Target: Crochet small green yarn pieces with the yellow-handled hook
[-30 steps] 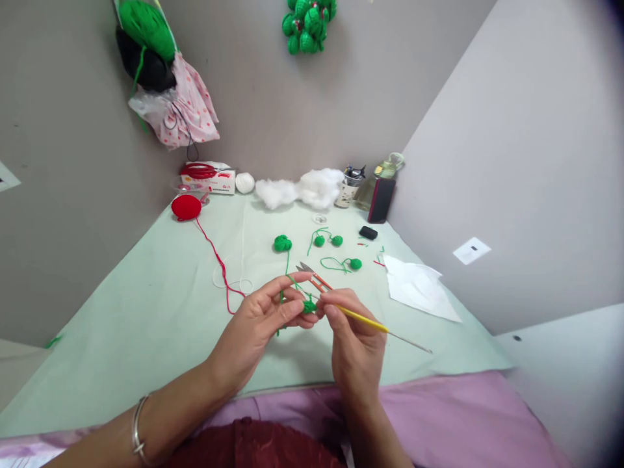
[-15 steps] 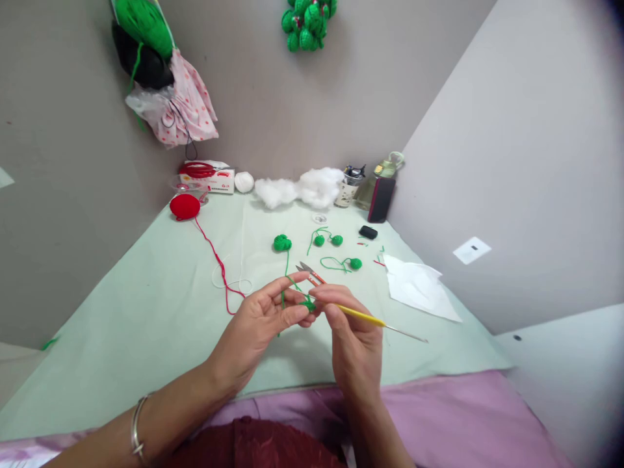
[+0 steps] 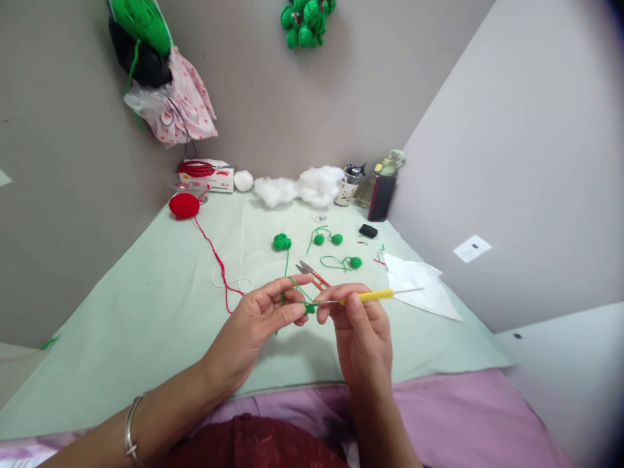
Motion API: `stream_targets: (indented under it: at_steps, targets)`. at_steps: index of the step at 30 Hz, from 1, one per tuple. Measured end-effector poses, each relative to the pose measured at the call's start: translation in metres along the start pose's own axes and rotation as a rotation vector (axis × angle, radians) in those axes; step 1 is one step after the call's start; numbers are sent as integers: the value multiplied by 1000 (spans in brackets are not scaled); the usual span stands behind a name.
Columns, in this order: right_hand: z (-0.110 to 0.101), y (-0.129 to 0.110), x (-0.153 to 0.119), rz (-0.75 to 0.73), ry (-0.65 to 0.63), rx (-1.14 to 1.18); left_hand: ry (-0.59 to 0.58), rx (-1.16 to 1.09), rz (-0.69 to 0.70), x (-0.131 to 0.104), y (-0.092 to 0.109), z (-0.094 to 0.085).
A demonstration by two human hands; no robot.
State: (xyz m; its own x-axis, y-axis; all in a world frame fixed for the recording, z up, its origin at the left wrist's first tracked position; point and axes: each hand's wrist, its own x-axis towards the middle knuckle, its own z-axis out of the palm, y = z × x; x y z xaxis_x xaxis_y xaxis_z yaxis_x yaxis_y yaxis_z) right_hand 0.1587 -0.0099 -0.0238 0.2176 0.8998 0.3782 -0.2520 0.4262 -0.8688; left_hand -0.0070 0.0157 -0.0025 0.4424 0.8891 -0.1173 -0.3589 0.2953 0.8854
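Note:
My left hand (image 3: 260, 315) pinches a small green crochet piece (image 3: 310, 308) between thumb and fingers, with green yarn (image 3: 286, 263) running over its raised index finger. That strand leads back to a small green yarn ball (image 3: 281, 242) on the table. In my right hand (image 3: 363, 325) is a crochet hook with a yellow handle (image 3: 373, 296), held nearly level. Its thin metal end reaches left to the green piece; the exact tip is hard to make out. Just behind my hands lie thread snips (image 3: 314, 275) with orange handles.
Green crocheted balls (image 3: 355, 262) with yarn tails lie beyond my hands. White paper (image 3: 419, 286) is at the right, a red yarn ball (image 3: 184, 205) at the left. Along the back stand white stuffing (image 3: 319, 185), a pen cup (image 3: 347, 186), a bottle (image 3: 370, 190) and a phone (image 3: 381, 199).
My right hand has moved slightly right, away from my left. The hook has swung from sloping down rightward to nearly level, its far end now higher. My left hand keeps its hold.

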Motion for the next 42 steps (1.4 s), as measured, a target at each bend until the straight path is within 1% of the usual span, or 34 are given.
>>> stream_targets:
  at_steps: [3,6,9,12,14,16,17,19,20,22,24,26,30,32,34,35,36,37,38,39,40,42]
  targets:
    - [-4,-5,-4,-43,-33,-110,-2,38,31,0,0,0]
    - [-6,-11,-9,-155,-42,-326,14,94,58,0,-2,-1]
    - [-7,-15,-15,-332,-83,-564,52,158,92,0,-5,-1]
    - [-8,-8,-21,-543,-161,-787,70,172,132,0,-7,3]
    - [-9,1,-26,-679,-154,-936,58,98,100,-1,-8,5]
    - [-9,8,-28,-773,-114,-1006,21,-26,-12,0,-9,6]
    - [-8,9,-28,-757,-94,-983,0,-85,-76,1,-9,6]
    - [-7,8,-25,-638,-39,-826,-25,-155,-158,3,-7,3]
    - [-6,5,-22,-531,-26,-713,-25,-163,-163,4,-6,1]
    - [-3,0,-15,-340,44,-494,-9,-133,-128,5,-3,-2]
    - [0,-4,-9,-252,32,-362,-3,-82,-91,5,-1,-2]
    - [3,-4,-6,-246,8,-345,-15,-60,-65,4,-1,0]
    - [6,3,-11,-327,3,-485,-15,-77,-9,2,-6,5]
    - [5,7,-16,-462,10,-629,4,-93,-8,3,-10,6]
    - [3,9,-18,-620,2,-759,3,-123,-61,4,-13,5]
    - [1,9,-18,-653,-22,-790,-3,-144,-95,5,-13,4]
    - [-1,7,-17,-624,-17,-753,-8,-163,-123,6,-12,3]
    - [-2,5,-15,-544,-13,-684,-8,-178,-143,7,-10,1]
    - [-3,3,-13,-433,12,-598,-2,-188,-150,8,-8,0]
    - [-4,1,-11,-337,42,-496,8,-186,-143,8,-6,-2]
    - [-4,-1,-9,-279,52,-390,18,-170,-127,8,-5,-3]
    - [-2,-2,-6,-197,36,-273,19,-119,-84,7,-4,-3]
